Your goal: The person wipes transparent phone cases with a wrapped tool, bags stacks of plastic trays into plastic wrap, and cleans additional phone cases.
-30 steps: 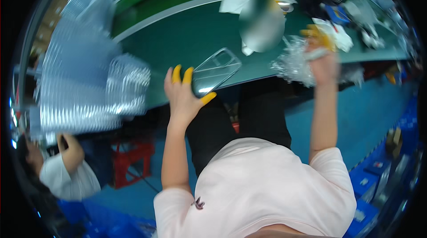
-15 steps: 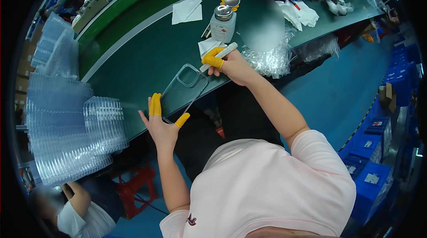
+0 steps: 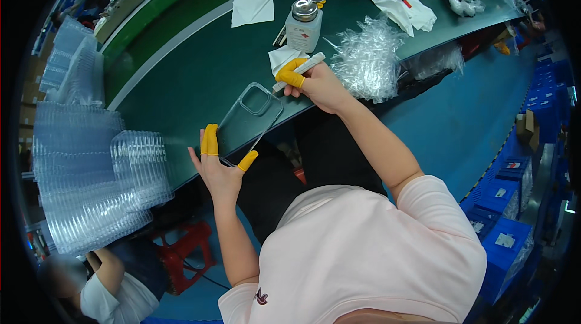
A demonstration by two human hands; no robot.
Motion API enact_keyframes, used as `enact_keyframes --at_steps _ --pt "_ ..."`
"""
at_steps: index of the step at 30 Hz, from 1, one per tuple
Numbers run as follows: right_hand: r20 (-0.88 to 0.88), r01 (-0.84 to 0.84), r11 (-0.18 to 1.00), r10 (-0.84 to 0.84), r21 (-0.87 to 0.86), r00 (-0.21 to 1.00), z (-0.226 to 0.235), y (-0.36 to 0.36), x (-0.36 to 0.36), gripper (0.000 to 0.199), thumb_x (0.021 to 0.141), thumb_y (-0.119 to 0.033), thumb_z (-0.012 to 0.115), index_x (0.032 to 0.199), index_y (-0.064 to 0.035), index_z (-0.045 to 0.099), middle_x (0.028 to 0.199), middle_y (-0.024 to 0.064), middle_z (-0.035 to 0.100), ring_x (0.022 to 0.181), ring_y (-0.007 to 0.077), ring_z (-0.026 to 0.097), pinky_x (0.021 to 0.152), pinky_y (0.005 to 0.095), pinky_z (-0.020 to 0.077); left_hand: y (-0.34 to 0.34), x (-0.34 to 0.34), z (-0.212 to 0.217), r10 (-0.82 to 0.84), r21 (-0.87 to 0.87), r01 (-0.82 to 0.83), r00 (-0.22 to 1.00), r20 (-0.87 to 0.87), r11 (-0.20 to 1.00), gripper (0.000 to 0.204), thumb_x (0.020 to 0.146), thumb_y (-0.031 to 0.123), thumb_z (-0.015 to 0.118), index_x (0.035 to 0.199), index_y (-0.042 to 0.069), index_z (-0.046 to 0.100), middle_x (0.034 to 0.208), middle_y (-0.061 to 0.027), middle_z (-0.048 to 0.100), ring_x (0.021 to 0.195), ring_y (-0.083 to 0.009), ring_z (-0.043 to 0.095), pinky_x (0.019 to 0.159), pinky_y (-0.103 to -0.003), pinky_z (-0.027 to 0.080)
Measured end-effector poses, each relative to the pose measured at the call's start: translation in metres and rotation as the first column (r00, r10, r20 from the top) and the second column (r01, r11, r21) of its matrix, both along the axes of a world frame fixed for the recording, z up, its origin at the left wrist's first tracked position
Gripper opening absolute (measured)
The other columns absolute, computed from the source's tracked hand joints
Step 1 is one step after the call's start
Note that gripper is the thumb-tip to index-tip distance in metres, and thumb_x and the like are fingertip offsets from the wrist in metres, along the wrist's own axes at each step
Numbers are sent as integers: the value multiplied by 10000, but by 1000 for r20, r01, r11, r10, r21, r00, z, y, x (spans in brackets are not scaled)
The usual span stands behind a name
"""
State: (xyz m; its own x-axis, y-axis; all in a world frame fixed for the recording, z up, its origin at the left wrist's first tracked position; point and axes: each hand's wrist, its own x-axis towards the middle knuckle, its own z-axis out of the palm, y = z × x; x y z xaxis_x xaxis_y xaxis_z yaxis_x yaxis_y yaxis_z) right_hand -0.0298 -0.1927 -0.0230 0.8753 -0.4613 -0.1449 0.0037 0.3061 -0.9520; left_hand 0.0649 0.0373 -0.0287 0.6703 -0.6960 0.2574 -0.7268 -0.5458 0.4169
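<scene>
A clear phone case (image 3: 249, 119) with a rounded-square camera opening is held tilted over the table's near edge. My left hand (image 3: 220, 174) grips its lower end between the thumb and fingers, some of them in yellow finger cots. In my right hand (image 3: 324, 89), also with yellow finger cots, is a white pen-like tool (image 3: 317, 59). The tool's thin tip meets or nearly meets the case's upper right edge, beside the camera opening; contact is too small to tell. Just beyond the right hand lie a folded white wipe (image 3: 283, 57) and a white pump bottle (image 3: 304, 28) with a metal top.
Nested clear plastic trays (image 3: 78, 166) are stacked at left. Crumpled clear film bags (image 3: 369, 60) lie right of my right hand. A white cloth (image 3: 253, 8) rests farther back on the green table (image 3: 181, 76). Another person (image 3: 115, 287) sits at lower left, near a red stool (image 3: 184, 257).
The view has shifted slightly. Both hands keep nearly the same pose, with the tool still at the case's upper right edge.
</scene>
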Motion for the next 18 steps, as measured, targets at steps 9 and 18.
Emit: enact_keyframes --at_steps 9,18 --pt "26 -21 1000 21 2 999 1 1 -1 194 840 -73 509 995 40 485 805 88 551 633 88 529 537 170 408 0 0 0 -11 -9 11 1000 14 1000 798 561 361 752 1210 52 407 1183 -107 460 1209 -224 329 1035 -447 100" --pt "12 13 1000 -14 26 1000 1 1 -1 191 831 -48 511 996 45 484 818 96 547 634 93 535 534 178 415 -1 -1 0 -11 -24 12 1000 22 1000 786 552 342 758 1201 55 419 1173 -101 469 1198 -230 345 1030 -446 124"
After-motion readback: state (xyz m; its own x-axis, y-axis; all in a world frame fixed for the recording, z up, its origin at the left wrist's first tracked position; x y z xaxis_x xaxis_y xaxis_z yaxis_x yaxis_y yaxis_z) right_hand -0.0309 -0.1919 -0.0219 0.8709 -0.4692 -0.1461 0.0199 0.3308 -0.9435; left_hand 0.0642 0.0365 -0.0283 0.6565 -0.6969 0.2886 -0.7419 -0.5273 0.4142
